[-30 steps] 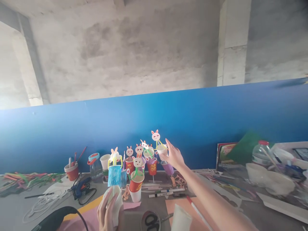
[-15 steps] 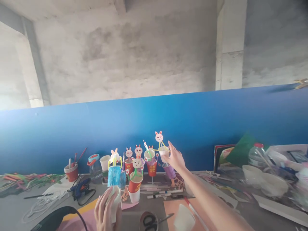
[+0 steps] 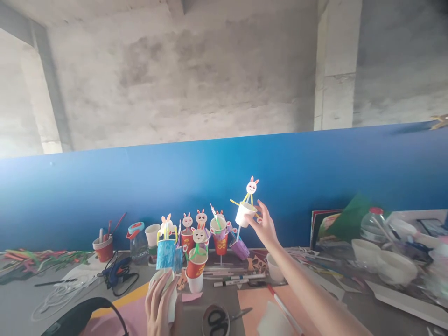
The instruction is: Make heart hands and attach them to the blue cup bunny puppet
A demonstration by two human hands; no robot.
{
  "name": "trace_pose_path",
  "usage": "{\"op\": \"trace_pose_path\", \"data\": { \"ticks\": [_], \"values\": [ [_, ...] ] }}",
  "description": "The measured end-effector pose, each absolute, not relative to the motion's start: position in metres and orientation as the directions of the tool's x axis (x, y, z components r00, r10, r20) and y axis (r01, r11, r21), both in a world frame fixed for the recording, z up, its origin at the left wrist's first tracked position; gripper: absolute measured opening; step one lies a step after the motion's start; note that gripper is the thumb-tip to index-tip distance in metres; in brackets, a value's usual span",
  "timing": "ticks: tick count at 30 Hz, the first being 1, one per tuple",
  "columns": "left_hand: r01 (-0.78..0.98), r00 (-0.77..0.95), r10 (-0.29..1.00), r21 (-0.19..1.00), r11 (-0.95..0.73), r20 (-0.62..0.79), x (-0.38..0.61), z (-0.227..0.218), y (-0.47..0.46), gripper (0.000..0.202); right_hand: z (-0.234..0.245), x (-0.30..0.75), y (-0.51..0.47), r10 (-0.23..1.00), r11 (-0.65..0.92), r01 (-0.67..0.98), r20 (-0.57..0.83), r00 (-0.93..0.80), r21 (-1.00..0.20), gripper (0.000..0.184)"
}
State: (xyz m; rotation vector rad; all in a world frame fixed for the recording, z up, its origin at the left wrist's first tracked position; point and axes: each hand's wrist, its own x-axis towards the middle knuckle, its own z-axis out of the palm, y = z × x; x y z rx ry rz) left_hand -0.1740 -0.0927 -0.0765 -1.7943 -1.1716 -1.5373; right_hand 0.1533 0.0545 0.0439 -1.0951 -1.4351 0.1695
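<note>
My right hand (image 3: 263, 227) is closed on a white paper cup puppet (image 3: 245, 214), raised in front of the blue partition. A rabbit face (image 3: 251, 187) on yellow strips tops it, and a pale stick comes out below. My left hand (image 3: 159, 301) wraps round a white paper cup (image 3: 172, 305) near the table's front; its fingers cover much of that cup. Just behind it stands a blue-coloured cup puppet (image 3: 166, 254). Red cup puppets (image 3: 196, 263) with rabbit faces stand in the middle. A purple cup (image 3: 240, 248) leans to one side behind them.
Scissors (image 3: 219, 322) rest in a round container at the front. Several markers (image 3: 240, 281) lie behind it. A glue gun (image 3: 117, 273) with its cable, a water bottle (image 3: 138, 242) and a red pen cup (image 3: 103, 249) are on the left. Plastic bowls (image 3: 395, 268) stand right.
My right hand has lifted the white cup puppet up and to the right, away from the group. The purple cup now leans more. My left hand has shifted slightly right.
</note>
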Motion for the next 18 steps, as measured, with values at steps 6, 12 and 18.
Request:
{"op": "trace_pose_path", "data": {
  "ticks": [6,12,18],
  "values": [
    [0.655,-0.091,0.434,0.382,-0.652,0.896,-0.132,-0.055,-0.111,0.043,0.035,0.14,-0.016,0.71,0.635,0.438,0.704,-0.006,-0.637,0.085],
    [-0.116,0.086,0.848,0.85,-0.513,0.523,-0.087,-0.037,-0.124,0.078,0.011,0.102,-0.089,0.746,0.666,0.257,0.633,-0.208,-0.7,0.096],
    [-0.375,-0.049,0.996,0.923,-0.089,0.076,-0.071,-0.045,-0.128,0.071,-0.006,0.094,-0.125,0.836,0.528,0.316,0.417,-0.357,-0.788,0.099]
  ]
}}
